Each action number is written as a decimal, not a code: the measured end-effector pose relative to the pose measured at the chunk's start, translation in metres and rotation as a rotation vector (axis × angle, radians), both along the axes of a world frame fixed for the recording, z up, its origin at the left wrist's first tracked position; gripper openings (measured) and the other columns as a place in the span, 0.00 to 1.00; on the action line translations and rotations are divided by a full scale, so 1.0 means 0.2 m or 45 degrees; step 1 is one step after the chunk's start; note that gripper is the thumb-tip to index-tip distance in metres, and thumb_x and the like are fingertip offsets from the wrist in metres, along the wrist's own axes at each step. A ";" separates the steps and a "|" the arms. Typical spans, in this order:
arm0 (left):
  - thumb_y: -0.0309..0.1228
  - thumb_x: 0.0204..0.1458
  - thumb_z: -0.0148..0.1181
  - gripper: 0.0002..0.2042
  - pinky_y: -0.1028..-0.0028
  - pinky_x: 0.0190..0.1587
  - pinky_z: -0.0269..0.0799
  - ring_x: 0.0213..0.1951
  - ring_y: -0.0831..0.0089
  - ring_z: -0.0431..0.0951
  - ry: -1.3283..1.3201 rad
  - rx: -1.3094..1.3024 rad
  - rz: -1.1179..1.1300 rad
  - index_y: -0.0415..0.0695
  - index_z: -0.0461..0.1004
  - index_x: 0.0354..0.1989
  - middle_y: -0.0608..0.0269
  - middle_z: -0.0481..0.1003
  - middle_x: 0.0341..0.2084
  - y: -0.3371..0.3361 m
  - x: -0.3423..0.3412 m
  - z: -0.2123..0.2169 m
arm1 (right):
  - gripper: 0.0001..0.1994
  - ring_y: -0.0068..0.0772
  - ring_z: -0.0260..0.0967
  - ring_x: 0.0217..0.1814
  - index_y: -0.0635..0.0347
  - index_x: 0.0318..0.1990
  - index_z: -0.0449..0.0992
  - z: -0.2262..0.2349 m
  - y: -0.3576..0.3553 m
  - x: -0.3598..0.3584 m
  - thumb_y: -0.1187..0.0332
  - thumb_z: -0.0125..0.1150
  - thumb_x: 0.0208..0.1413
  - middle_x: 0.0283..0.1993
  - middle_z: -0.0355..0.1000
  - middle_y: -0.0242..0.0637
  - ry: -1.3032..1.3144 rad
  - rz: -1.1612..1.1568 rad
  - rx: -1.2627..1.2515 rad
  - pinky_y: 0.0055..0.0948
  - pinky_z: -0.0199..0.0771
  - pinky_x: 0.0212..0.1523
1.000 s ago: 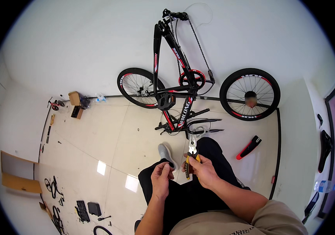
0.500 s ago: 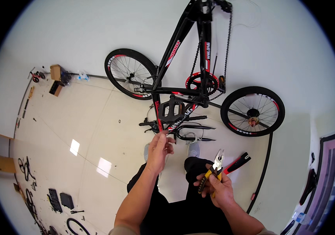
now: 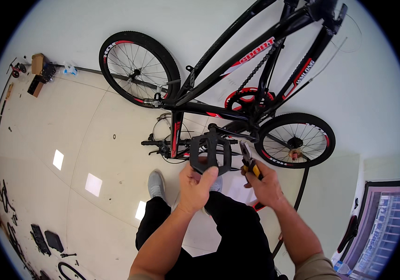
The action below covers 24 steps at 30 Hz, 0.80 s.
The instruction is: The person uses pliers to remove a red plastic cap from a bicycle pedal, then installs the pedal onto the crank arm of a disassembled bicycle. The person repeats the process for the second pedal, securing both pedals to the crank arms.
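My left hand (image 3: 195, 189) is closed on the near edge of a black pedal (image 3: 212, 150), its thumb over the rim. The pedal joins a crank on a black bicycle frame (image 3: 199, 108) with red and white markings. My right hand (image 3: 266, 186) grips pliers (image 3: 247, 157) with yellow and black handles. Their metal jaws point up, just right of the pedal and apart from it. Behind the pedal are a red chainring (image 3: 230, 99) and a chain (image 3: 258, 71). The frame leans, its upper end toward the upper right.
Two wheels, a left one (image 3: 172, 74) and a right one (image 3: 329, 140), stand by the white wall. Handlebar parts (image 3: 162, 147) lie behind the pedal. A cardboard box (image 3: 38, 64) is at the far left; black parts (image 3: 41, 239) lie on the floor lower left. A window (image 3: 379, 233) is lower right.
My left hand has moved from the frame tube's lower end onto the pedal. My right hand has brought the pliers up closer to the pedal. The frame's upper end has swung right.
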State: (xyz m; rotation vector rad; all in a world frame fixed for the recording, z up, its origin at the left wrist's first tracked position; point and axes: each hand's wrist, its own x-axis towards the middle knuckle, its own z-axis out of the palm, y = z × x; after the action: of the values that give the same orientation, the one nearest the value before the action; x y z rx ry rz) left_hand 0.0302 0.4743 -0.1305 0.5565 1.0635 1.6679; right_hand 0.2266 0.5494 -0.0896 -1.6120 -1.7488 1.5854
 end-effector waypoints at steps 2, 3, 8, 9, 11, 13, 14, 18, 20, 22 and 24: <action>0.31 0.52 0.68 0.15 0.74 0.43 0.72 0.38 0.77 0.76 0.235 0.049 0.073 0.34 0.75 0.43 0.63 0.78 0.35 0.00 -0.01 -0.04 | 0.20 0.32 0.73 0.42 0.67 0.58 0.69 0.06 0.12 0.01 0.80 0.54 0.56 0.44 0.75 0.44 -0.069 0.142 0.015 0.30 0.79 0.42; 0.30 0.48 0.70 0.15 0.74 0.43 0.71 0.37 0.77 0.75 0.276 0.084 0.111 0.34 0.76 0.39 0.63 0.78 0.33 0.01 -0.01 -0.05 | 0.23 0.33 0.73 0.39 0.67 0.60 0.68 0.10 0.17 0.01 0.81 0.55 0.54 0.44 0.74 0.45 -0.105 0.211 0.022 0.31 0.77 0.43; 0.28 0.47 0.70 0.14 0.75 0.43 0.70 0.35 0.77 0.74 0.213 0.066 0.150 0.34 0.76 0.39 0.63 0.78 0.31 0.02 0.00 -0.05 | 0.29 0.50 0.72 0.47 0.63 0.62 0.67 0.25 0.35 -0.06 0.80 0.58 0.48 0.46 0.73 0.52 -0.388 0.609 0.099 0.36 0.70 0.53; 0.28 0.47 0.70 0.14 0.75 0.43 0.70 0.35 0.77 0.74 0.194 0.073 0.153 0.34 0.76 0.40 0.63 0.78 0.31 0.02 0.01 -0.04 | 0.29 0.50 0.72 0.47 0.63 0.62 0.67 0.26 0.38 -0.07 0.80 0.59 0.48 0.47 0.73 0.52 -0.426 0.644 0.108 0.36 0.70 0.53; 0.28 0.48 0.69 0.14 0.75 0.42 0.70 0.35 0.78 0.74 0.157 0.083 0.137 0.34 0.76 0.39 0.64 0.78 0.31 0.03 0.02 -0.03 | 0.30 0.50 0.71 0.48 0.62 0.62 0.67 0.27 0.41 -0.07 0.79 0.60 0.48 0.47 0.73 0.51 -0.487 0.693 0.096 0.36 0.70 0.53; 0.28 0.48 0.69 0.13 0.75 0.42 0.70 0.35 0.78 0.74 0.124 0.083 0.115 0.34 0.76 0.39 0.64 0.78 0.31 0.02 0.02 -0.03 | 0.30 0.48 0.70 0.49 0.61 0.63 0.67 0.28 0.45 -0.08 0.78 0.61 0.47 0.48 0.73 0.50 -0.531 0.724 0.055 0.36 0.70 0.53; 0.28 0.49 0.69 0.13 0.75 0.42 0.70 0.35 0.78 0.74 0.110 0.078 0.101 0.34 0.76 0.39 0.64 0.77 0.31 0.02 0.02 -0.04 | 0.30 0.48 0.70 0.50 0.61 0.62 0.68 0.30 0.47 -0.10 0.77 0.61 0.47 0.47 0.73 0.50 -0.550 0.739 -0.017 0.35 0.69 0.53; 0.29 0.51 0.67 0.11 0.75 0.41 0.70 0.35 0.78 0.73 0.097 0.100 0.039 0.34 0.76 0.37 0.64 0.77 0.31 0.02 0.03 -0.07 | 0.29 0.46 0.68 0.51 0.60 0.60 0.70 0.41 0.55 -0.18 0.76 0.61 0.46 0.47 0.73 0.49 -0.547 0.845 -0.208 0.35 0.68 0.54; 0.29 0.52 0.66 0.11 0.75 0.40 0.70 0.34 0.79 0.73 0.163 0.141 0.030 0.34 0.77 0.37 0.64 0.77 0.30 0.02 0.03 -0.07 | 0.28 0.45 0.68 0.51 0.60 0.59 0.71 0.45 0.58 -0.19 0.76 0.61 0.46 0.46 0.73 0.48 -0.576 0.908 -0.239 0.35 0.67 0.53; 0.30 0.53 0.64 0.11 0.75 0.39 0.69 0.33 0.79 0.72 0.151 0.154 0.018 0.34 0.77 0.38 0.65 0.76 0.29 0.03 0.03 -0.06 | 0.27 0.45 0.68 0.50 0.60 0.58 0.71 0.47 0.60 -0.20 0.76 0.60 0.45 0.45 0.73 0.47 -0.676 0.949 -0.261 0.36 0.67 0.53; 0.31 0.54 0.63 0.11 0.76 0.37 0.68 0.32 0.80 0.71 0.061 0.140 0.004 0.34 0.78 0.39 0.66 0.76 0.29 0.04 0.03 -0.02 | 0.25 0.43 0.68 0.48 0.60 0.57 0.72 0.49 0.61 -0.24 0.76 0.60 0.46 0.43 0.73 0.46 -0.719 0.984 -0.234 0.35 0.68 0.51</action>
State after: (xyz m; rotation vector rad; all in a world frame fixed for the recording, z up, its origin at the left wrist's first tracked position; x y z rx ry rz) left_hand 0.0366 0.4815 -0.1346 0.6696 1.0119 1.7308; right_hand 0.1786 0.6709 0.0088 -1.6803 -2.8611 1.7172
